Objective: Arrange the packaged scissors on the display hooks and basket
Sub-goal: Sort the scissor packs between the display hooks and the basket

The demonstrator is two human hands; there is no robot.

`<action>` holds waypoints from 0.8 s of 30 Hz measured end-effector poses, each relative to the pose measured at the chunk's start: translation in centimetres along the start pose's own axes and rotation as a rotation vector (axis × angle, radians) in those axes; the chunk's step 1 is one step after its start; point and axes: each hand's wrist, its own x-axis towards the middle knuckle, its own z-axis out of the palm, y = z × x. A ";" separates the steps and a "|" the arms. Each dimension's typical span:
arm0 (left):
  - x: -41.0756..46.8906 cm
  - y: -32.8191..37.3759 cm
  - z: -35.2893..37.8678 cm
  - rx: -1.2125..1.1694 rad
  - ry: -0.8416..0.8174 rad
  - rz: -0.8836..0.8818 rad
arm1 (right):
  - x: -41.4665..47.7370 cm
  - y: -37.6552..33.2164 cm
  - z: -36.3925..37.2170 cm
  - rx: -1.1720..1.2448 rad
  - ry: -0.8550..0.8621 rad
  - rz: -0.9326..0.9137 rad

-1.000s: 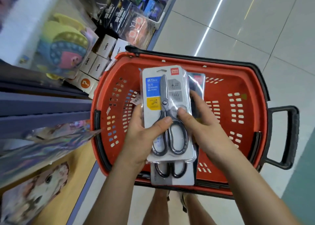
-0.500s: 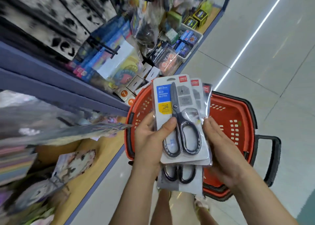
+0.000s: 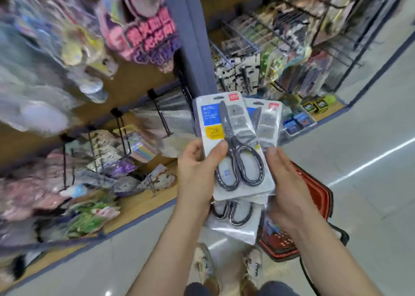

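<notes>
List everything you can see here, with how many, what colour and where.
packaged scissors: at least three packs, grey cards, black handles, stacked between both hands
shopping basket: one, red, on the floor, partly hidden by the right hand
display hooks: several, black, shelf wall at left
wire rack: one, dark, upper right, hung with blurred packets
small boxes: several, blue and yellow-green, low shelf at right
pink packet: one, hanging upper left
shoes: two, light, bottom centre
left hand: grips the stack's left edge
right hand: fingers straight against the stack's right edge
</notes>
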 end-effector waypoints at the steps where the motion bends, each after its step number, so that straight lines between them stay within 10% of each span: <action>1: -0.8 1.5 -0.8 0.004 0.023 0.051 | -0.6 -0.1 1.5 -0.016 -0.041 0.003; 24: -16.0 23.1 -29.8 -0.146 0.472 0.555 | -15.4 10.6 33.1 -0.173 -0.617 -0.036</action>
